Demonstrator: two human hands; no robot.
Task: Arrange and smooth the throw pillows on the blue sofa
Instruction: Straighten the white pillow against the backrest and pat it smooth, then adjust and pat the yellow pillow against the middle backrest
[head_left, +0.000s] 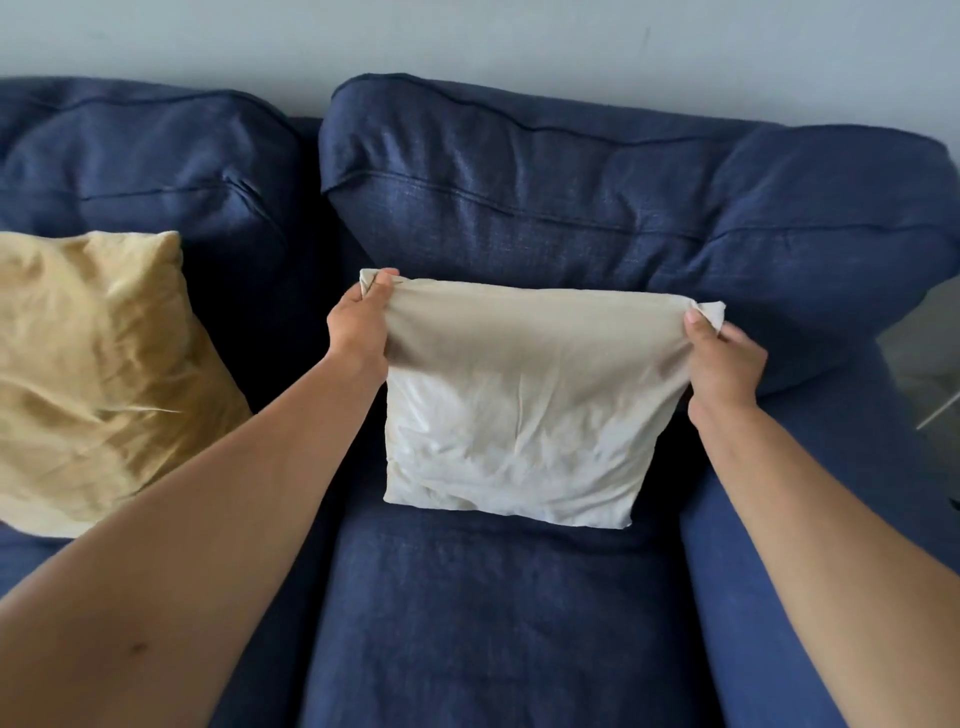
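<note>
A cream pillow (524, 415) stands upright on the right seat of the blue sofa (488, 623), in front of the right back cushion. My left hand (361, 327) pinches its top left corner. My right hand (724, 364) pinches its top right corner, and the top edge is pulled taut between them. The lower half of the pillow is wrinkled. A yellow pillow (98, 374) leans against the left back cushion, creased, with its left side cut off by the frame edge.
The sofa's right armrest (769, 597) runs along my right forearm. A pale wall (519, 41) rises behind the sofa. Beyond the armrest at the right edge shows a bit of light floor (930, 364).
</note>
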